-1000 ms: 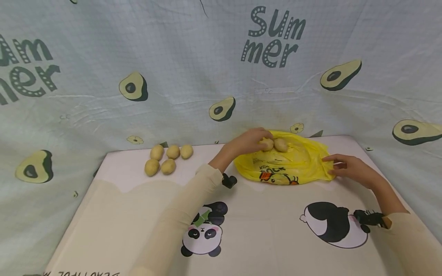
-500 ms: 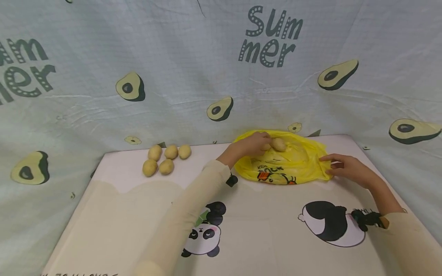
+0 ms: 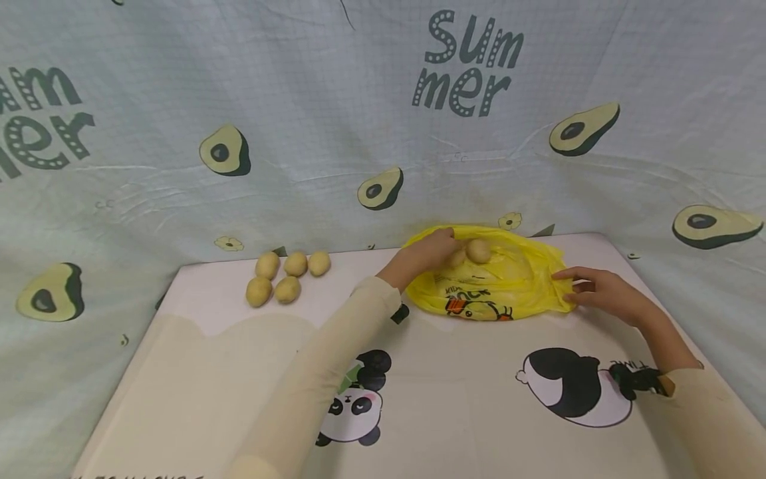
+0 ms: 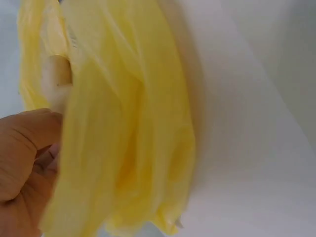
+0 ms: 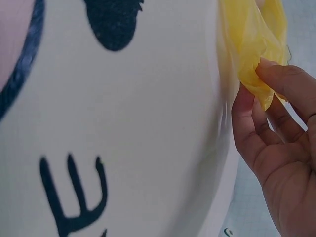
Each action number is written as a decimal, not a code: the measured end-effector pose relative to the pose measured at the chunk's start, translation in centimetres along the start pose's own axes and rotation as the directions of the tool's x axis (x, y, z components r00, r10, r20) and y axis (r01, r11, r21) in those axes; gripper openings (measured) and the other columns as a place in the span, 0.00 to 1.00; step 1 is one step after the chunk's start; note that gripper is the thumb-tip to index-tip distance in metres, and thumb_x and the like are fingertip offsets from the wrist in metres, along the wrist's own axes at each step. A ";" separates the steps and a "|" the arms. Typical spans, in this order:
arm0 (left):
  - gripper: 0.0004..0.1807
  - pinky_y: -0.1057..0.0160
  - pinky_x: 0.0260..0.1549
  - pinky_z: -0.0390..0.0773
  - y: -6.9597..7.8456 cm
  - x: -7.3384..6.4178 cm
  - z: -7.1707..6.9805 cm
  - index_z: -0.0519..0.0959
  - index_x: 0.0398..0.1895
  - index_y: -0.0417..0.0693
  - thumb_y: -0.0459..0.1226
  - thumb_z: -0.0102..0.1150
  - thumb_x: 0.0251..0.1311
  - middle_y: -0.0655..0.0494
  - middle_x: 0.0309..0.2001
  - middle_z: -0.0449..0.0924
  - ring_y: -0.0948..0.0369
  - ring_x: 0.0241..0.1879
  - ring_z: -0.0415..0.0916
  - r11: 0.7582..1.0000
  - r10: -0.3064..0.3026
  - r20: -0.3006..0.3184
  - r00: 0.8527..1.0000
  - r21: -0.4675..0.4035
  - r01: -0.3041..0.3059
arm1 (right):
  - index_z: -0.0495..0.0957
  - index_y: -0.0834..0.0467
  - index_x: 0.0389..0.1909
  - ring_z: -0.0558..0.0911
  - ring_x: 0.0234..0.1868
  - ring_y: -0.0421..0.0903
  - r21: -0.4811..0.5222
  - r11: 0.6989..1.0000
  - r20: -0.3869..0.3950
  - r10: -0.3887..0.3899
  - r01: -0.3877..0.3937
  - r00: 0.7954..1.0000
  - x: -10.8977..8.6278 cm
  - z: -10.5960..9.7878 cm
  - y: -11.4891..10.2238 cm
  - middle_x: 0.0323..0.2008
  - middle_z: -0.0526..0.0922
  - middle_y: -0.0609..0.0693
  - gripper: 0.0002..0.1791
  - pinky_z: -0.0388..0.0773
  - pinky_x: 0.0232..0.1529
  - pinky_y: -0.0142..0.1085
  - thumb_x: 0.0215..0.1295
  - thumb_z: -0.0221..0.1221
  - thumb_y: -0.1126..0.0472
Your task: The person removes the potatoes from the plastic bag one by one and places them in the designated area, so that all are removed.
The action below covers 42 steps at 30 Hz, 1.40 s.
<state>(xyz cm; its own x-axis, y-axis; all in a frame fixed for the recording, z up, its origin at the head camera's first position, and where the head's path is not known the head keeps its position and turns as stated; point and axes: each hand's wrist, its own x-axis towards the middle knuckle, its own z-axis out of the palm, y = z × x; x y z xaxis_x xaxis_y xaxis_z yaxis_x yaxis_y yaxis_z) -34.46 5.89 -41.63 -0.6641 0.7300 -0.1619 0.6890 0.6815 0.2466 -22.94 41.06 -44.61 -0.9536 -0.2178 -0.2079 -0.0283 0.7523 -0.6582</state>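
A yellow plastic bag (image 3: 509, 289) with a duck print lies at the back of the table. Its mouth gapes towards the left hand (image 3: 426, 253), which reaches inside with bent fingers beside a potato (image 3: 456, 258). In the left wrist view that potato (image 4: 57, 81) appears blurred just past the hand (image 4: 22, 158); the yellow film covers some fingertips. Another potato (image 3: 478, 251) sits to its right in the bag. At the bag's right end, the right hand (image 3: 607, 293) pinches the plastic between thumb and fingers, seen closely in the right wrist view as a gathered corner (image 5: 259, 81).
Several potatoes (image 3: 287, 290) stand in two loose rows on the table's back left. The pale table (image 3: 197, 372) carries panda prints and has a patterned cloth (image 3: 299, 133) hanging behind it. Black wrist cameras (image 3: 640, 379) sit at both wrists.
The left hand's fingers have drawn slightly left, off the potato they covered, which now lies more exposed in the bag. The right hand keeps its pinch on the bag.
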 end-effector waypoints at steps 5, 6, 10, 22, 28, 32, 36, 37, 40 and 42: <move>0.20 0.64 0.49 0.72 0.0 0.2 0.3 0.75 0.67 0.51 0.37 0.56 0.75 0.50 0.49 0.73 0.57 0.45 0.70 0.994 0.057 0.000 0.998 0.088 -0.057 | 0.73 0.60 0.67 0.76 0.58 0.64 0.000 1.000 -0.004 -0.012 0.012 1.000 -0.3 -0.1 -0.2 0.68 0.68 0.69 0.28 0.82 0.44 0.34 0.70 0.64 0.54; 0.18 0.64 0.49 0.71 0.1 0.3 0.3 0.76 0.64 0.50 0.37 0.56 0.74 0.50 0.48 0.73 0.57 0.45 0.69 0.995 0.061 0.001 0.998 0.080 -0.061 | 0.74 0.60 0.67 0.76 0.58 0.64 0.002 1.000 -0.004 -0.017 0.017 1.000 -0.4 -0.1 -0.2 0.68 0.68 0.69 0.28 0.82 0.44 0.34 0.70 0.64 0.55; 0.09 0.66 0.46 0.70 0.3 0.6 0.4 0.79 0.52 0.47 0.36 0.53 0.74 0.53 0.43 0.74 0.59 0.42 0.68 0.996 0.059 0.018 0.998 0.060 -0.060 | 0.74 0.61 0.66 0.76 0.58 0.65 0.007 0.999 -0.012 -0.034 0.034 0.999 -0.6 -0.2 -0.4 0.68 0.68 0.69 0.27 0.81 0.43 0.33 0.70 0.64 0.56; 0.24 0.64 0.52 0.72 0.3 -0.6 -0.1 0.74 0.70 0.51 0.35 0.56 0.71 0.51 0.54 0.74 0.57 0.50 0.69 1.000 0.024 0.045 0.999 -0.020 -0.023 | 0.73 0.59 0.68 0.75 0.60 0.67 0.009 1.000 -0.018 -0.015 0.015 1.000 -1.0 0.2 0.4 0.70 0.65 0.69 0.28 0.82 0.45 0.37 0.71 0.63 0.54; 0.28 0.64 0.51 0.73 -0.2 -1.6 0.6 0.75 0.68 0.50 0.37 0.67 0.63 0.50 0.59 0.69 0.57 0.51 0.68 0.997 0.043 0.019 0.999 -0.062 -0.042 | 0.73 0.58 0.68 0.75 0.60 0.67 0.010 1.000 -0.019 -0.010 0.011 1.000 -1.2 0.3 0.5 0.70 0.65 0.69 0.28 0.82 0.46 0.38 0.71 0.63 0.53; 0.32 0.65 0.49 0.73 -0.5 -2.4 0.8 0.72 0.70 0.49 0.37 0.68 0.62 0.48 0.58 0.65 0.56 0.51 0.68 0.989 0.053 -0.004 0.999 -0.135 -0.053 | 0.73 0.58 0.68 0.75 0.59 0.66 0.005 1.000 -0.026 -0.011 0.011 1.000 -1.1 0.4 0.4 0.70 0.66 0.69 0.28 0.82 0.45 0.36 0.71 0.64 0.53; 0.35 0.65 0.50 0.74 -0.5 -3.2 0.5 0.70 0.70 0.47 0.35 0.70 0.59 0.48 0.59 0.64 0.56 0.51 0.68 0.981 0.064 -0.024 0.998 -0.180 -0.068 | 0.73 0.58 0.68 0.75 0.59 0.66 0.002 1.000 -0.025 -0.014 0.014 1.000 -1.0 0.5 0.5 0.70 0.66 0.69 0.28 0.82 0.46 0.37 0.71 0.63 0.54; 0.34 0.65 0.50 0.74 -0.5 -3.3 0.5 0.71 0.70 0.47 0.35 0.71 0.58 0.48 0.58 0.64 0.56 0.51 0.68 0.979 0.066 -0.029 0.997 -0.191 -0.071 | 0.73 0.58 0.68 0.75 0.60 0.67 0.002 1.000 -0.024 -0.014 0.015 1.000 -1.0 0.5 0.6 0.70 0.65 0.69 0.28 0.82 0.46 0.37 0.71 0.64 0.54; 0.32 0.64 0.50 0.74 -0.4 -4.0 0.2 0.74 0.67 0.45 0.34 0.71 0.57 0.49 0.58 0.65 0.56 0.51 0.68 0.973 0.075 -0.051 0.996 -0.214 -0.085 | 0.73 0.58 0.68 0.75 0.60 0.66 0.003 1.000 -0.023 -0.012 0.012 1.000 -1.0 0.5 0.6 0.70 0.65 0.69 0.28 0.82 0.46 0.37 0.71 0.64 0.54; 0.31 0.64 0.51 0.74 -0.3 -4.5 0.1 0.76 0.65 0.44 0.34 0.72 0.56 0.50 0.58 0.65 0.56 0.52 0.68 0.969 0.077 -0.070 0.995 -0.229 -0.091 | 0.73 0.58 0.68 0.75 0.59 0.66 -0.002 1.000 -0.024 -0.012 0.012 1.000 -1.0 0.5 0.6 0.70 0.65 0.69 0.28 0.82 0.46 0.37 0.71 0.64 0.54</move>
<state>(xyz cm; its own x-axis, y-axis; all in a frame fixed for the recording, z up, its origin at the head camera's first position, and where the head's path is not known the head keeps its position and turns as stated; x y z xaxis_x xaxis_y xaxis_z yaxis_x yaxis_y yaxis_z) -31.71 2.41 -41.08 -0.6279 0.7746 -0.0756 0.6617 0.5825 0.4721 -21.86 41.43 -45.15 -0.9602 -0.2120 -0.1821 -0.0408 0.7511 -0.6589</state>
